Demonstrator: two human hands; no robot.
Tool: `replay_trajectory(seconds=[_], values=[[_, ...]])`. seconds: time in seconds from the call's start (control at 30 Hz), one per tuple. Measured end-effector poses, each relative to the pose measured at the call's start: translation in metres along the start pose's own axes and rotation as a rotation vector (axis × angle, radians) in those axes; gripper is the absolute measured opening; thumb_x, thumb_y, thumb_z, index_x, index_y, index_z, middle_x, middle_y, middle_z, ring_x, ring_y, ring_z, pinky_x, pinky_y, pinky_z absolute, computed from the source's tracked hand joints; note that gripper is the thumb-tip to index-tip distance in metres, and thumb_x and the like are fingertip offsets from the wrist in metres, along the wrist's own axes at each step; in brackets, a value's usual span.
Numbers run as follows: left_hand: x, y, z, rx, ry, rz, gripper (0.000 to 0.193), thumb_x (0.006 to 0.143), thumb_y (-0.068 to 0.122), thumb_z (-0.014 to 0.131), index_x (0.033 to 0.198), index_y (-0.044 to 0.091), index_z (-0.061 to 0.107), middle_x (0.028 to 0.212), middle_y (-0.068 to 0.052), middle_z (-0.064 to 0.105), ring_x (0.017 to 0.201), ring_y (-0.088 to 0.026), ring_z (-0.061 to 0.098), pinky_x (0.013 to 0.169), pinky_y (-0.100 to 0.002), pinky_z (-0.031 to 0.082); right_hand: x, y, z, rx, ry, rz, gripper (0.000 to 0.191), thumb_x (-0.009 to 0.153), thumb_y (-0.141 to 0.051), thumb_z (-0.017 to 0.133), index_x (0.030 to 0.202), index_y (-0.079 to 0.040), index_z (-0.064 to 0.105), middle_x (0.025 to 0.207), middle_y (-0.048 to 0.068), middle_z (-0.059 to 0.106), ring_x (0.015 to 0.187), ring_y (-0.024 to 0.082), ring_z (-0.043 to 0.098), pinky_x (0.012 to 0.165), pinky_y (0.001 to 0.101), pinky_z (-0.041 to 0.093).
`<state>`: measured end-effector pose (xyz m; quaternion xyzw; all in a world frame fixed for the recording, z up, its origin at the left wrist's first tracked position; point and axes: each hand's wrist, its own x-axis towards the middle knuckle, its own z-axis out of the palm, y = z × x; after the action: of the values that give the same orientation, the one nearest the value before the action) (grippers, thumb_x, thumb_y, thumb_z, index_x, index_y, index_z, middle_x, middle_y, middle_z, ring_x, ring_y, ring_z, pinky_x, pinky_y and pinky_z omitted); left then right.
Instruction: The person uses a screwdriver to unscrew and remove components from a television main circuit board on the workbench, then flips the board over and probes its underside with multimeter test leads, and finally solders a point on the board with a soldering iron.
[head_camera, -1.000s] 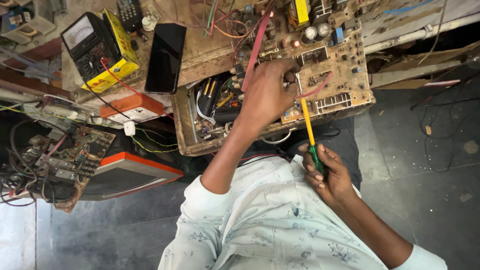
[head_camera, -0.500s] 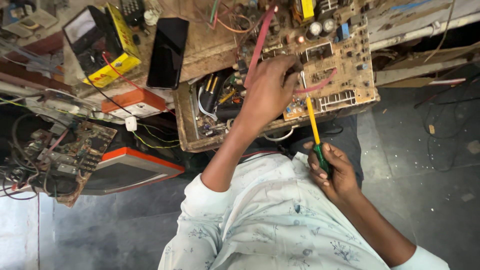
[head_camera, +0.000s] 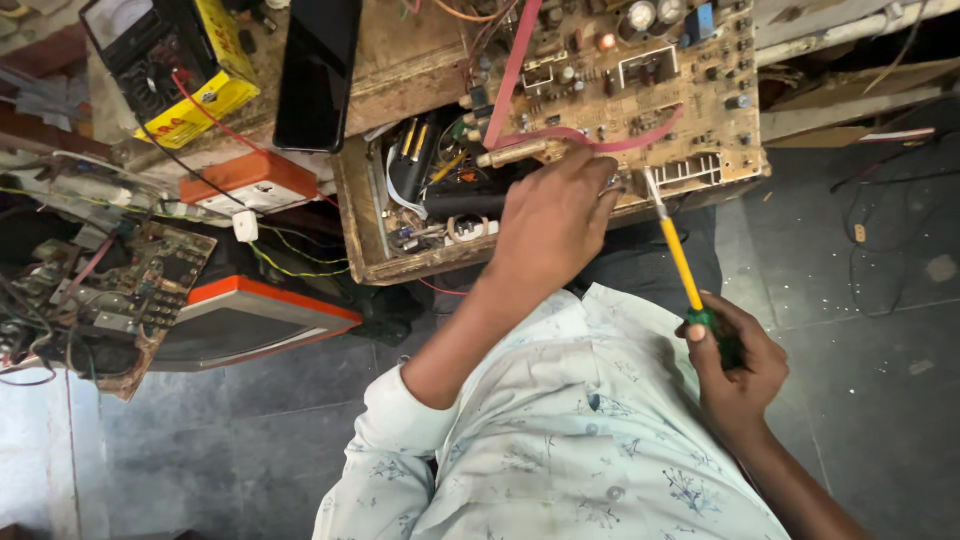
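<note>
In the head view, the left hand (head_camera: 555, 215) rests on the near edge of a tan printed circuit board (head_camera: 640, 90) crowded with components, its fingers curled together against the board beside a pink ribbon cable (head_camera: 620, 143). The right hand (head_camera: 735, 365) has its fingers clamped on the green handle of a yellow-shafted screwdriver (head_camera: 680, 262), whose tip touches the board's near edge. The board lies on a worn wooden counter (head_camera: 410, 60), above an open wooden tray of tools (head_camera: 420, 210). A black phone (head_camera: 318, 70) and a yellow multimeter (head_camera: 170, 60) lie further left.
</note>
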<state>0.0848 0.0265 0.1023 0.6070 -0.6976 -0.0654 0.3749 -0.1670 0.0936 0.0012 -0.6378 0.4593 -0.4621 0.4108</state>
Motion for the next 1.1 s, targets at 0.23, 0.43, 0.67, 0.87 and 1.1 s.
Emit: replay_trajectory(seconds=[0.23,0.43,0.67,0.87,1.1], values=[[-0.005,-0.007,0.019,0.022,-0.035,-0.101,0.022,0.091,0.015,0.071,0.111,0.007,0.069,0.113,-0.011,0.069,0.1,-0.035,0.068,0.087,-0.047,0.055,-0.003,0.006,-0.005,0.164,0.049,0.144,0.034,0.103,-0.011,0.067,0.133,0.005,0.063,0.094,0.009,0.071,0.07,0.004,0.057,0.062,0.0181,0.046],[-0.011,-0.013,0.023,0.042,0.038,-0.023,0.035,0.088,0.014,0.072,0.122,0.009,0.065,0.126,-0.012,0.067,0.118,-0.032,0.064,0.098,-0.047,0.05,-0.001,-0.008,-0.012,-0.059,-0.024,0.056,0.032,0.101,-0.01,0.068,0.13,0.003,0.067,0.092,0.006,0.073,0.075,0.004,0.061,0.068,0.0182,0.047],[-0.014,-0.017,0.026,0.034,0.022,-0.006,0.036,0.09,0.014,0.072,0.124,0.007,0.063,0.13,-0.013,0.066,0.121,-0.032,0.063,0.1,-0.046,0.049,0.003,-0.022,-0.01,-0.202,-0.045,0.068,0.029,0.098,-0.01,0.072,0.125,0.001,0.071,0.085,0.003,0.071,0.071,0.003,0.056,0.065,0.0179,0.043],[-0.011,-0.016,0.022,0.013,-0.044,-0.04,0.034,0.09,0.012,0.071,0.124,0.007,0.064,0.126,-0.012,0.067,0.119,-0.032,0.064,0.099,-0.046,0.05,0.005,-0.028,-0.01,-0.163,-0.054,0.1,0.03,0.098,-0.008,0.071,0.126,0.002,0.07,0.085,0.003,0.073,0.071,0.004,0.06,0.064,0.0177,0.045],[-0.011,-0.014,0.02,-0.002,-0.025,-0.046,0.035,0.09,0.013,0.072,0.123,0.008,0.064,0.125,-0.011,0.067,0.116,-0.032,0.064,0.097,-0.047,0.05,0.004,-0.025,-0.011,-0.1,-0.067,0.119,0.03,0.098,-0.004,0.069,0.126,0.004,0.069,0.089,0.005,0.074,0.079,0.006,0.065,0.073,0.0183,0.05]])
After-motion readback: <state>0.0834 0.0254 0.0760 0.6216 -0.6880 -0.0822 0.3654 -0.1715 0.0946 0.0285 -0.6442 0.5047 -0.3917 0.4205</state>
